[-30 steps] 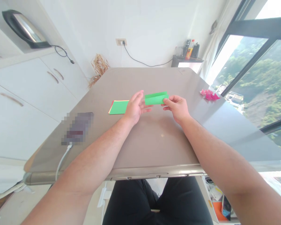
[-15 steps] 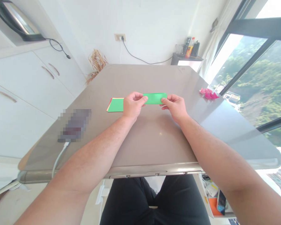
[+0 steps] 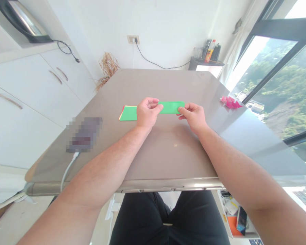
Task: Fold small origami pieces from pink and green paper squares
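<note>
A folded green sheet of paper [image 3: 171, 107] stretches between my two hands above the table, a long narrow strip in shape. Its left end is pinched by my left hand [image 3: 148, 111], thumb in front and fingers behind. At the right end my right hand [image 3: 193, 115] grips it the same way, with the thumb on its face. Beside my left hand lies a stack of coloured paper [image 3: 129, 113], green on top, with red and pale yellow edges showing. Part of that stack is hidden behind my left hand.
A grey-brown table [image 3: 153, 153] spreads in front of me. Pink folded paper pieces [image 3: 231, 102] lie near its right edge. On the left rests a blurred-out dark device [image 3: 84, 135] with a white cable [image 3: 68, 170]. An open drawer [image 3: 237, 217] sits under the table at right.
The whole view has shifted slightly, so everything appears a little further right. Both hands still hold the green paper in nearly the same pose.
</note>
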The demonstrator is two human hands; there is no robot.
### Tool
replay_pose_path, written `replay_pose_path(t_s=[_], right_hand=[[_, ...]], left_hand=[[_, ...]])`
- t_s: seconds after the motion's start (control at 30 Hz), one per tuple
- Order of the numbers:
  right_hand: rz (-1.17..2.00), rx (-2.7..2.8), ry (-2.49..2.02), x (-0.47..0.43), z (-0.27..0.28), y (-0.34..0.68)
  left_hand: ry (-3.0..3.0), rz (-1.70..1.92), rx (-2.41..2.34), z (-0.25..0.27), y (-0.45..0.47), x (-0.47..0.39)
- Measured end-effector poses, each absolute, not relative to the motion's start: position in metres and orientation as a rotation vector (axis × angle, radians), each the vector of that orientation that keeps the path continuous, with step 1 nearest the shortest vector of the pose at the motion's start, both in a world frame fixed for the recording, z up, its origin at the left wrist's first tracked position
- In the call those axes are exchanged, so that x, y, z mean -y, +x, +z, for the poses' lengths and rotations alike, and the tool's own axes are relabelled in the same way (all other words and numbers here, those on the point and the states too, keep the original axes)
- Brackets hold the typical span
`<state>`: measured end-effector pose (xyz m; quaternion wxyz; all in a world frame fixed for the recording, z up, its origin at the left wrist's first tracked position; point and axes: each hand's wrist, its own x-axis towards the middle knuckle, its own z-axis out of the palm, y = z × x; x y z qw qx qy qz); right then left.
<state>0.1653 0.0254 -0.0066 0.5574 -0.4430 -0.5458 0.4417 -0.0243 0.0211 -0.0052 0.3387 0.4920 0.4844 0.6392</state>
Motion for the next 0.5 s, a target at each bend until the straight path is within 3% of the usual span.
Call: replay_pose_path(t_s=[0.5], right_hand=[[1.043,1.295,-1.043,-0.0256,-0.0064,0.1655]], left_hand=[[1.245,1.682,-1.255,-0.0026,-0.0227,-0.0201]])
